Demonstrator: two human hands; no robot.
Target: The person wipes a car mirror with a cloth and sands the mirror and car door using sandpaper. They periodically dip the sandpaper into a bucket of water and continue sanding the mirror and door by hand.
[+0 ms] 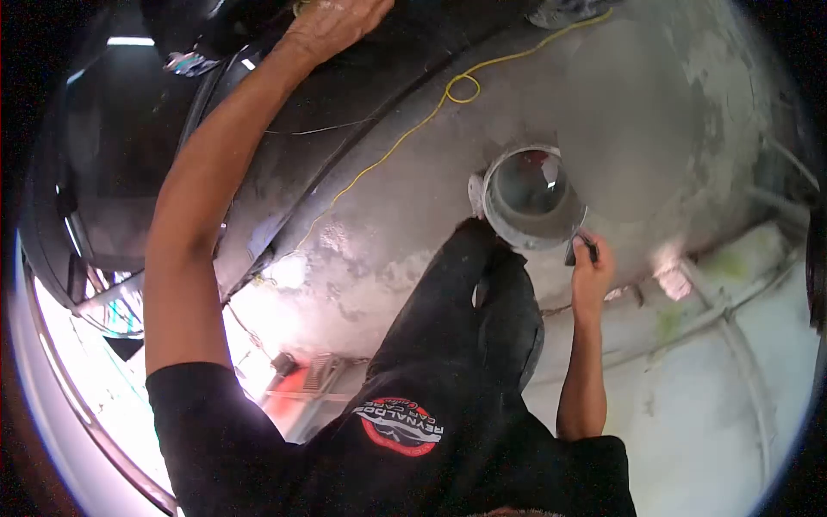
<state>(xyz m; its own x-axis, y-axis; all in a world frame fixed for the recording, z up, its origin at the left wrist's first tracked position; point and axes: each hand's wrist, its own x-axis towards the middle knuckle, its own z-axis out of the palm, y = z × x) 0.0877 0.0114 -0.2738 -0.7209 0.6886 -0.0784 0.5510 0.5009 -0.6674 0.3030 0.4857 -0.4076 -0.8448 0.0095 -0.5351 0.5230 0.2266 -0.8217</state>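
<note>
My left hand (pixel 336 24) reaches up to the dark, glossy car (pixel 112 146) at the upper left; its fingers are partly cut off by the top edge, so their grip is unclear. At the right, the fingers of my right hand (pixel 594 269) are closed round a small black tool (pixel 582 249). That tool is beside the lower right rim of a round, pale bucket (pixel 504 231). Liquid with reflections shows inside the bucket, which stands just beyond my knees.
A thin yellow cord (pixel 392 153) with a loop runs over the grey, stained floor (pixel 370 258). A red and white object (pixel 297 392) lies at the lower left. Pipes (pixel 745 362) run along the pale wall at the right.
</note>
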